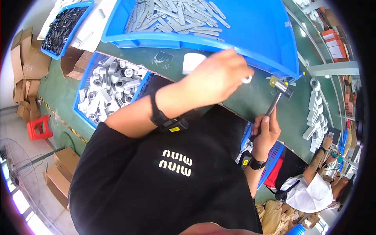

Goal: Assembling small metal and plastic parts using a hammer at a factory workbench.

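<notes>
My left hand [221, 78], smeared by motion, is closed above the green work table beside the large blue bin. From its fingertips pokes the end of a small white piece [246, 80]; the rest is hidden by the fingers. Behind that hand, a white plastic part [192, 62] rests on the table, partly covered. My right hand [268, 128] is wrapped round the handle of a small hammer [280, 89], which is held upright with its head raised. One end of the hammer head is yellowish, the other dark.
In the blue bin [164, 40] lie many flat grey strips [180, 17]. White and grey parts [111, 88] fill a blue crate at left; a blue tray [89, 8] holds small black pieces. White assemblies [314, 113] line the table at right, near a co-worker [309, 192].
</notes>
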Available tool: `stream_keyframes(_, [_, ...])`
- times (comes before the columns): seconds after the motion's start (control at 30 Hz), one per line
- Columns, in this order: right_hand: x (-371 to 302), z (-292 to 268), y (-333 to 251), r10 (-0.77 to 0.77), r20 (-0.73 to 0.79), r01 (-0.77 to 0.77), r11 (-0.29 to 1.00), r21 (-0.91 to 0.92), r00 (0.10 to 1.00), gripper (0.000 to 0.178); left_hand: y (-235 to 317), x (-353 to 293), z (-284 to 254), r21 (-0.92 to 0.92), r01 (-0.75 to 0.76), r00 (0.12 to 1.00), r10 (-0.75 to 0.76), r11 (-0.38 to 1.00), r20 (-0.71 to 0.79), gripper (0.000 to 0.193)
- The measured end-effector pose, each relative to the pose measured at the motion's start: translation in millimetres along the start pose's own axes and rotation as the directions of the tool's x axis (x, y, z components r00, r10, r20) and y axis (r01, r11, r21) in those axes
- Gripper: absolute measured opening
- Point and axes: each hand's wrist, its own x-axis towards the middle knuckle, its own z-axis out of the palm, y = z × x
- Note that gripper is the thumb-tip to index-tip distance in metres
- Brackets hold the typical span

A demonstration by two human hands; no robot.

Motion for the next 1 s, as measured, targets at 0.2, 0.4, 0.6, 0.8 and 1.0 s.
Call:
stream_keyframes(0.2, [0.8,-0.6,-4.6,0.030,0.024,-0.031,0.998,0.058,0.999,0.056,15.9,-0.5,23.4,0.178,-0.028,0.986,-0.002,0.984,0.166,0.028])
stream_keyframes(0.4, [3.1,-7.5,-7.8,0.132,0.049,-0.135,0.988,0.068,0.990,0.051,-50.6,33.2,-73.0,0.367,0.123,0.981,-0.058,0.922,-0.183,0.020])
stream_keyframes(0.6, [9.5,-4.4,-15.5,0.195,0.106,-0.201,0.979,0.045,0.975,0.045,-196.3,12.2,-181.0,0.723,0.266,0.862,-0.494,0.637,0.119,0.028])
stream_keyframes(0.8, [6.6,-7.7,-13.2,0.196,0.083,-0.202,0.977,0.067,0.977,0.044,-229.8,17.5,-192.1,0.639,0.307,0.729,-0.606,0.705,0.318,0.027])
stream_keyframes(1.0, [0.4,-6.8,-12.1,0.194,0.042,-0.196,0.978,0.075,0.980,0.036,-201.8,28.1,-194.0,0.736,0.331,0.740,-0.646,0.591,0.186,0.025])
